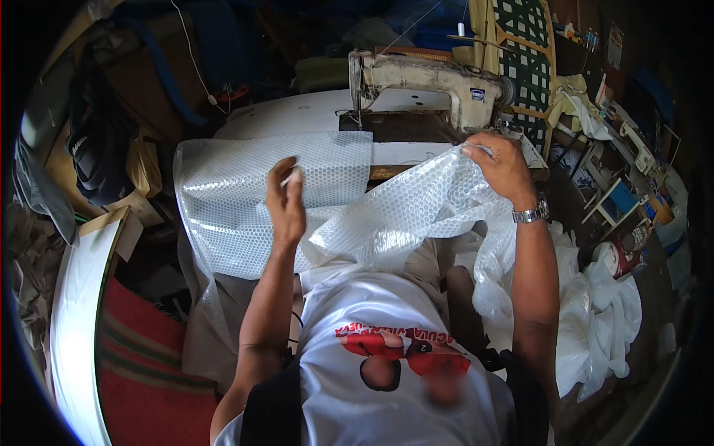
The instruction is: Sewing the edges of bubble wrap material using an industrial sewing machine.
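Your right hand [502, 165] pinches the bubble wrap [387, 215] up at one o'clock, keeping it taut below the sewing machine [428, 85]; your left hand [286, 201], fingers pinched together, rises at eleven.

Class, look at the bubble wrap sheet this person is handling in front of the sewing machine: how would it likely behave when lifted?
The bubble wrap is probably floppy: it sags and folds between the left hand and right hand. It seems light, since fingertip pinches hold it up. Its glossy surface may be somewhat slippery.
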### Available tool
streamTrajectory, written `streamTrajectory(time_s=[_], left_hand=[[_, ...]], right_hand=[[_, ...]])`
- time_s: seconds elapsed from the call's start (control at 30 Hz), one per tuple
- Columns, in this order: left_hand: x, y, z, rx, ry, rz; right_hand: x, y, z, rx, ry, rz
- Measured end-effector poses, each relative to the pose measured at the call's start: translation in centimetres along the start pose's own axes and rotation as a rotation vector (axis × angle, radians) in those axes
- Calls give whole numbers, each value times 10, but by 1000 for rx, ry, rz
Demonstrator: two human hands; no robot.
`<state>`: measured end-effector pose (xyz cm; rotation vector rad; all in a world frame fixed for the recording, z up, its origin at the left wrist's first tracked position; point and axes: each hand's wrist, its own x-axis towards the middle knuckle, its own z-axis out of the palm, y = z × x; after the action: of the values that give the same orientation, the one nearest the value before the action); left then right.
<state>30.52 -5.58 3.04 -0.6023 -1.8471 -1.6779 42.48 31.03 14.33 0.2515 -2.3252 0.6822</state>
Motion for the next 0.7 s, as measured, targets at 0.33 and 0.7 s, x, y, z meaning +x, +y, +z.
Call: streamTrajectory(time_s=[0.33,0.7], left_hand=[[-38,82,120,298,-432,389],[-57,49,118,-504,-413,-255]], right_hand=[[-12,-75,11,-248,-119,-229],[-15,-68,-12,-255,-141,-193]])
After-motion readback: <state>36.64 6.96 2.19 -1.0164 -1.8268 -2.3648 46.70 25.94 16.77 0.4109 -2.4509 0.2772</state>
